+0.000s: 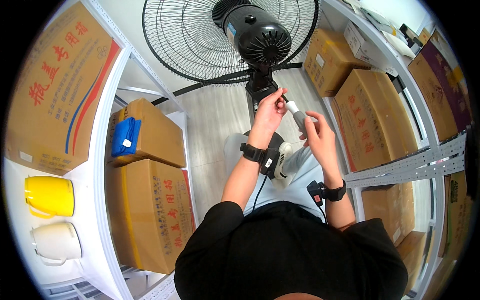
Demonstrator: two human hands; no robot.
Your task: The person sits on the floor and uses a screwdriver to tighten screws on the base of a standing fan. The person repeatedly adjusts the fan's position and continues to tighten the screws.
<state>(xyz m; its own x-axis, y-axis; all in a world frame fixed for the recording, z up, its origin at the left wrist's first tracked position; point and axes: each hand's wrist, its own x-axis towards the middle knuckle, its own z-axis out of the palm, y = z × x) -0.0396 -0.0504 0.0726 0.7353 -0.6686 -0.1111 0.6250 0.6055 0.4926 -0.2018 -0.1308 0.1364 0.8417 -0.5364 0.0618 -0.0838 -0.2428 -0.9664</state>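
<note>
My right hand (321, 136) is closed around the grey handle of a screwdriver (299, 119). The tool has a white collar, and its dark shaft slants up and left to the neck of the fan. Beside that neck, my left hand (271, 112) has its fingers pinched together near the shaft; what they hold, if anything, is hidden. The black floor fan (262, 42) stands in front of me, its motor housing facing me and its round wire grille (180, 45) behind. Where the screwdriver's tip ends cannot be seen clearly.
Shelving flanks me on both sides. On the left are cardboard boxes (150, 215), a folded blue cloth (126, 136), a yellow jug (50, 196) and a white jug (57, 241). Right-hand metal shelves (415, 170) hold more cartons (375, 120). Cables hang from both wristbands.
</note>
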